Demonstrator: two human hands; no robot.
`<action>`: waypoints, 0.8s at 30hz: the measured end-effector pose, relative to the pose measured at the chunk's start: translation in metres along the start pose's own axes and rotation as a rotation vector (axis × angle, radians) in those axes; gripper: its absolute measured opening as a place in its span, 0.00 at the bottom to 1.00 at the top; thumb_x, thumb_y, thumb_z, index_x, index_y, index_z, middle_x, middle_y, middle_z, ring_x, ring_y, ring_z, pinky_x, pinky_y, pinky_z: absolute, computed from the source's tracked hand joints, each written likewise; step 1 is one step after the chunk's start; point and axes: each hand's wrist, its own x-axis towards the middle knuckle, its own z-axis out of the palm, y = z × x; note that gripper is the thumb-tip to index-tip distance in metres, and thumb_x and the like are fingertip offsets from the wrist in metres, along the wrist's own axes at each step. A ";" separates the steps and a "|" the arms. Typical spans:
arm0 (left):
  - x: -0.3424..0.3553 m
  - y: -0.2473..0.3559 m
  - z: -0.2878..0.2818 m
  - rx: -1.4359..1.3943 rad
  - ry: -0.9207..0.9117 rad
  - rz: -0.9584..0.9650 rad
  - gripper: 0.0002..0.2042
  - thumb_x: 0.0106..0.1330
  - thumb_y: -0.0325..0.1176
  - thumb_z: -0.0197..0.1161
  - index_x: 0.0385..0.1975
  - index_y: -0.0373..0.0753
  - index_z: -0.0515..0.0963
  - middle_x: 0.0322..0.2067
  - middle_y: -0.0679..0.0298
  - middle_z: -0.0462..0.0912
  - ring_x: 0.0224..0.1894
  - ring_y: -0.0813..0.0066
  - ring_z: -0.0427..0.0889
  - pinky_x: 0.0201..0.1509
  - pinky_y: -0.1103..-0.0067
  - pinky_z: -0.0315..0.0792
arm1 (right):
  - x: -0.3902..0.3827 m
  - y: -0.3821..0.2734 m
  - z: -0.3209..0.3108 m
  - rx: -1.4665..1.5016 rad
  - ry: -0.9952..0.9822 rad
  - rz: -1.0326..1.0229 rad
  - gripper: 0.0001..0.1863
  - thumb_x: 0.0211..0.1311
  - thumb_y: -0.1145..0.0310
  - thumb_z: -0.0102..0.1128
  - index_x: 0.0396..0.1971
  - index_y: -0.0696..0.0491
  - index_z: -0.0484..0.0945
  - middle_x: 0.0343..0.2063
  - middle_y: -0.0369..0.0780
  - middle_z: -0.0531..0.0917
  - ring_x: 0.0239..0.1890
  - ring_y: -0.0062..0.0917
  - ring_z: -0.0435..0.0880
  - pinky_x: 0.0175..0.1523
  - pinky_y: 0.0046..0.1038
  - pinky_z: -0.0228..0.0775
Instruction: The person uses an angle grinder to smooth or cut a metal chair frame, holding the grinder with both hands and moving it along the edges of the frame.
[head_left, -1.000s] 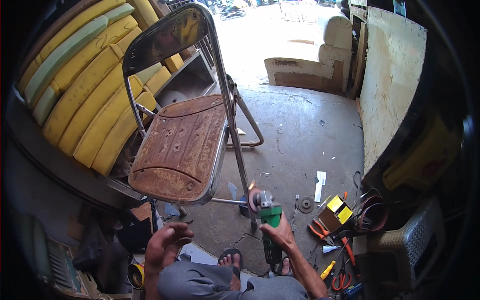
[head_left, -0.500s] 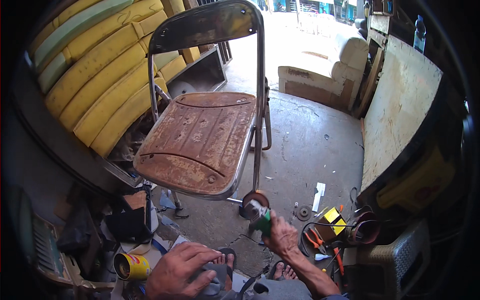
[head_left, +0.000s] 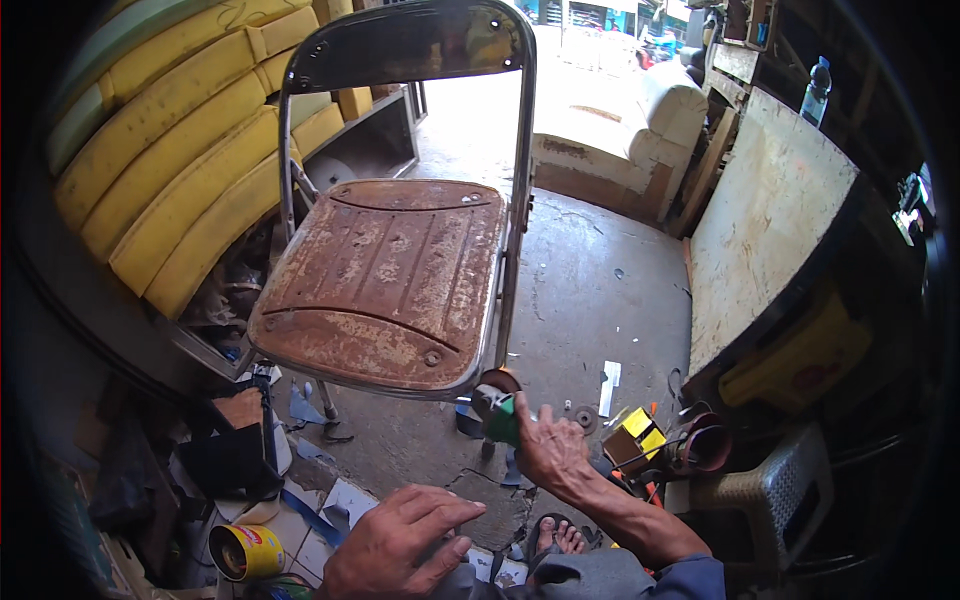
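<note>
While the right hand [head_left: 548, 450] grips a green angle grinder [head_left: 500, 405] at the front right corner of the rusty folding metal chair's seat [head_left: 385, 275], the left hand [head_left: 400, 545] rests empty, fingers spread, near the person's knee, above the concrete floor [head_left: 590, 300].

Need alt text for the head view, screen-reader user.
A person's right hand holds a green angle grinder at the front corner of a rusty metal folding chair on a concrete floor. The left hand rests open near their knee. Yellow foam cushions are stacked at left; tools and a tin can lie around.
</note>
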 end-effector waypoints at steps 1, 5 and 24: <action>0.000 0.000 0.001 -0.021 -0.003 0.025 0.17 0.63 0.30 0.68 0.51 0.35 0.81 0.46 0.54 0.85 0.51 0.55 0.84 0.57 0.65 0.77 | -0.001 -0.002 0.000 0.016 -0.026 -0.011 0.39 0.62 0.68 0.58 0.72 0.54 0.53 0.41 0.56 0.78 0.36 0.54 0.85 0.41 0.51 0.76; -0.001 0.003 0.004 -0.101 -0.020 0.126 0.17 0.62 0.28 0.65 0.52 0.34 0.80 0.46 0.52 0.84 0.52 0.52 0.82 0.58 0.63 0.75 | 0.023 -0.023 -0.025 0.020 0.077 0.086 0.36 0.66 0.71 0.53 0.73 0.55 0.52 0.43 0.58 0.77 0.39 0.53 0.85 0.44 0.50 0.76; -0.020 -0.001 -0.011 -0.195 0.055 0.200 0.15 0.62 0.25 0.64 0.50 0.33 0.80 0.45 0.51 0.84 0.50 0.48 0.82 0.56 0.63 0.76 | 0.029 0.001 -0.053 -0.174 0.114 -0.027 0.34 0.65 0.71 0.56 0.70 0.59 0.56 0.42 0.57 0.79 0.36 0.48 0.85 0.37 0.48 0.75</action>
